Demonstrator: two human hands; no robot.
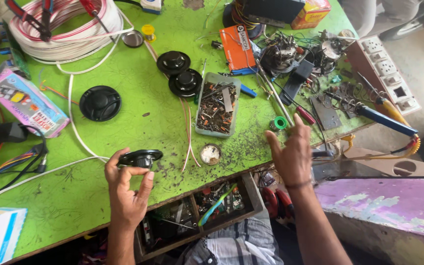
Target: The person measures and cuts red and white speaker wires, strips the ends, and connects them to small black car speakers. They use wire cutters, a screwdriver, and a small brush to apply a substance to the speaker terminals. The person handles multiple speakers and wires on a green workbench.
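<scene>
My left hand [126, 189] grips a round black speaker-like part [141, 158] by its rim, just above the green table [123, 122] near the front edge. Over the table's right front corner my right hand [290, 154] hovers with fingers spread and nothing in it; a small green roll [280, 122] lies just beyond its fingertips. Three more round black parts rest on the table: one at the left [100, 102] and two together farther back [180, 72].
A clear tray of small metal scraps [217, 104] sits mid-table. A white-and-red wire coil [67, 27] is back left, a socket strip [388, 73] and a soldering iron [384, 119] at right. An open drawer [197, 211] holds parts below the front edge.
</scene>
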